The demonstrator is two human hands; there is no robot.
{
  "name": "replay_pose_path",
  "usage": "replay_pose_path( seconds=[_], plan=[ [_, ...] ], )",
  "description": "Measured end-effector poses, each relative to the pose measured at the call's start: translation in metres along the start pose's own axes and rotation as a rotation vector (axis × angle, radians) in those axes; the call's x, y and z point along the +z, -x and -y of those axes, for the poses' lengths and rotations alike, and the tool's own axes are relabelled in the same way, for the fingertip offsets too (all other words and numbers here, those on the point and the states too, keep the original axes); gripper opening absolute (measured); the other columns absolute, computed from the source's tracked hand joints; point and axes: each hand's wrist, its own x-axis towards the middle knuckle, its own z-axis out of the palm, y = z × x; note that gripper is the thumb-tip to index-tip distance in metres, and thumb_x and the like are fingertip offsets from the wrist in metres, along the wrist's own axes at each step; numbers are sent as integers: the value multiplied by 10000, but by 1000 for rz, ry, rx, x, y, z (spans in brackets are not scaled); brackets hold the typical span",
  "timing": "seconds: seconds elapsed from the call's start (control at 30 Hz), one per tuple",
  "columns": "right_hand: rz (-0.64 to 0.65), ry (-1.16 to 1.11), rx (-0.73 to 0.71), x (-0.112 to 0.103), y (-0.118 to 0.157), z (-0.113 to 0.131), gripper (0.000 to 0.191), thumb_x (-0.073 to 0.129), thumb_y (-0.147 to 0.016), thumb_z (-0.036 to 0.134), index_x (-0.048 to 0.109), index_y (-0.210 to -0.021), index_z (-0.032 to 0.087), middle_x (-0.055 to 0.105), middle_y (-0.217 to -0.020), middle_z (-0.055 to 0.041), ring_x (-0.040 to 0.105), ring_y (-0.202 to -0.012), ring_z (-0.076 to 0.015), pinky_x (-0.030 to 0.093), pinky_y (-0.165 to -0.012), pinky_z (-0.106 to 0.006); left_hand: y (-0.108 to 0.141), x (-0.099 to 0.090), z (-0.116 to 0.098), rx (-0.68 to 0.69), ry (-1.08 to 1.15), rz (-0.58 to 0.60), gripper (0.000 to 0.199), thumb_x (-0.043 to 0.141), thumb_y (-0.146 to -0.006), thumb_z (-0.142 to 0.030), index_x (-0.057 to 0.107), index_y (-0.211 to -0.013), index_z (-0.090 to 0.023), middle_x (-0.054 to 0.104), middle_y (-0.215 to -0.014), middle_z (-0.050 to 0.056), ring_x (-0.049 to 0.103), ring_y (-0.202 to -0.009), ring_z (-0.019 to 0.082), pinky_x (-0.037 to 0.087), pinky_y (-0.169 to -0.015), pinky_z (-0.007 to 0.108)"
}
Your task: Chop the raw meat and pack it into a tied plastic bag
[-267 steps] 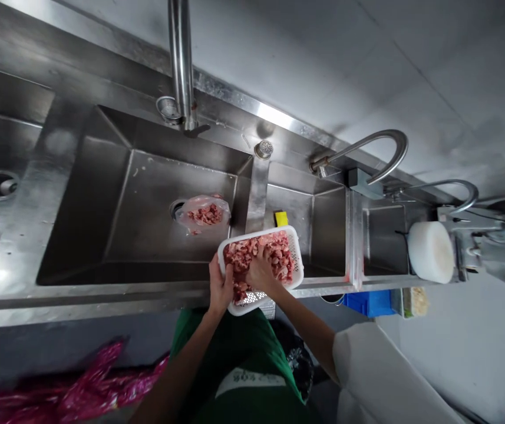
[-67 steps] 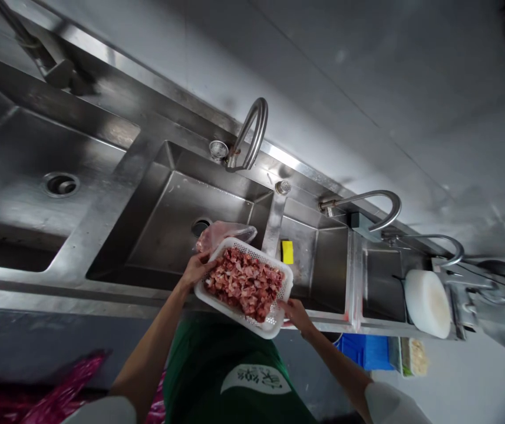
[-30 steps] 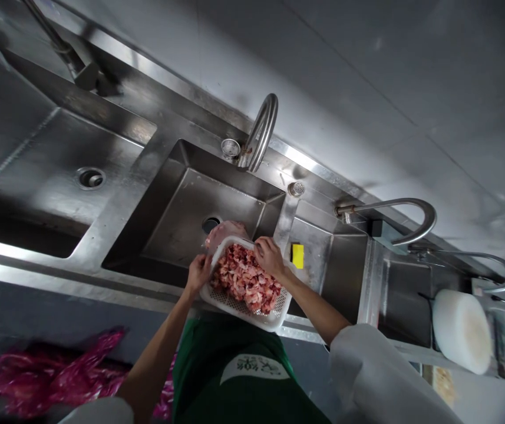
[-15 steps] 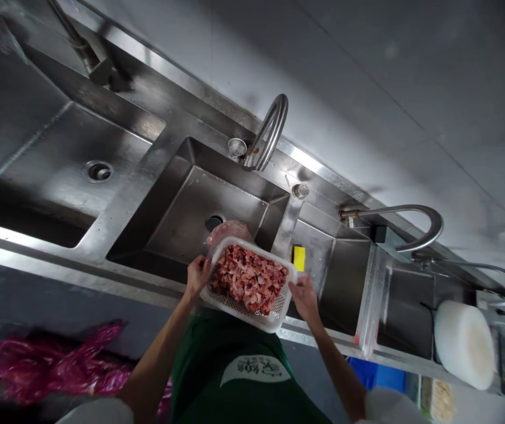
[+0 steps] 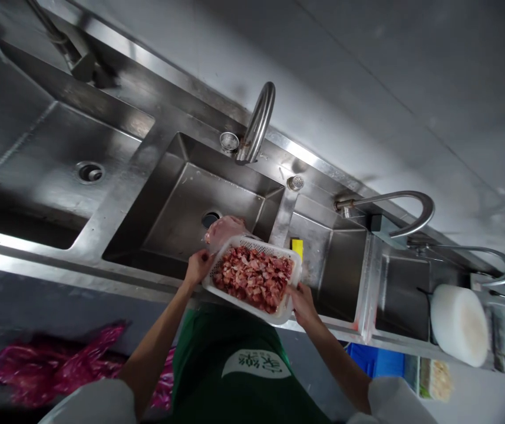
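Observation:
A white perforated plastic basket (image 5: 279, 317) full of chopped raw red meat (image 5: 252, 274) is over the front edge of the middle sink (image 5: 181, 200). My right hand (image 5: 303, 303) is closed on its right rim, thumb towards the inside. At the left rim, my left hand (image 5: 199, 267) has its fingers closed on the edge of a clear plastic bag (image 5: 225, 229) with pinkish meat in it. This bag lies against the basket's far left side, over the sink. Whether the left fingers also grip the basket rim is hard to see.
Curved steel taps (image 5: 258, 121) stand along the wall behind the row of sinks. A yellow block (image 5: 297, 248) is in the sink on the right. Farther right is a thick white round block (image 5: 459, 325). Pink plastic bags (image 5: 53, 368) and a blue crate (image 5: 380, 360) are below the counter.
My right hand has closed further around the basket's right rim, with the thumb over it. The basket has turned slightly and covers part of the yellow block. The view has shifted a little.

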Motion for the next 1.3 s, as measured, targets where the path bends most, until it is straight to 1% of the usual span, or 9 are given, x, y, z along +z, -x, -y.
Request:
replay_pose_path(
  seconds=[0.27, 0.43, 0.5, 0.6, 0.7, 0.77, 0.97, 1.13, 1.3],
  plan=[
    [-18, 78, 167, 19, 9, 31, 119, 628, -579, 241, 588, -683, 197, 562, -490, 49, 508, -431, -132, 349, -421, -233, 5, -1, 3, 80, -39, -62, 177, 528, -695, -254, 445, -548, -198, 434, -568, -26, 412, -590, 120, 298, -599, 249],
    [19, 111, 244, 29, 6, 56, 108, 663, -650, 181, 587, -727, 190, 599, -517, 36, 565, -455, -146, 460, -475, -254, 5, 1, 7, -1, -40, -47, 196, 509, -715, -216, 393, -556, -213, 370, -524, -39, 375, -557, 118, 267, -578, 252],
    [31, 142, 258, 30, 2, 63, 108, 684, -685, 180, 609, -763, 181, 649, -565, 10, 620, -502, -166, 505, -514, -275, 4, 2, 6, -18, -46, -60, 170, 517, -722, -204, 415, -587, -212, 421, -543, -32, 409, -571, 125, 282, -591, 252],
    [30, 197, 257, 30, -2, 66, 102, 696, -723, 184, 635, -804, 176, 688, -605, -13, 665, -544, -184, 533, -538, -286, 6, 5, 4, -39, -48, -77, 34, 532, -760, -208, 554, -734, -199, 564, -640, -6, 500, -625, 149, 314, -620, 253],
    [33, 252, 243, 31, -5, 66, 96, 691, -738, 187, 657, -826, 170, 707, -617, -26, 685, -558, -201, 544, -517, -287, 9, 8, 3, -71, -66, -75, 166, 529, -792, -220, 651, -904, -204, 650, -740, 22, 549, -671, 170, 326, -639, 262],
    [36, 273, 238, 33, -6, 65, 95, 688, -738, 192, 667, -827, 166, 715, -621, -33, 689, -559, -205, 546, -499, -282, 10, 10, 4, -96, -79, -107, 175, 520, -798, -242, 665, -891, -206, 645, -732, 27, 537, -662, 173, 319, -640, 271],
    [40, 265, 225, 42, -7, 69, 77, 651, -706, 152, 649, -783, 158, 675, -565, -7, 643, -497, -179, 512, -452, -255, 3, 21, -3, -43, 207, -244, 169, 485, -760, -345, 566, -764, -196, 539, -654, -11, 480, -631, 148, 358, -641, 258],
    [50, 262, 218, 44, -8, 76, 88, 692, -674, 162, 635, -742, 161, 639, -523, 13, 609, -468, -154, 496, -451, -236, -4, 29, -10, 1, 448, -220, 200, 515, -672, -350, 545, -787, -189, 555, -712, -5, 502, -681, 144, 413, -674, 252],
    [68, 269, 192, 43, -9, 82, 129, 734, -670, 185, 644, -760, 161, 655, -542, -1, 631, -493, -170, 505, -450, -244, -6, 25, -10, 14, 465, -148, 209, 536, -680, -349, 570, -801, -182, 577, -725, 6, 516, -701, 149, 429, -690, 253]
  ],
)
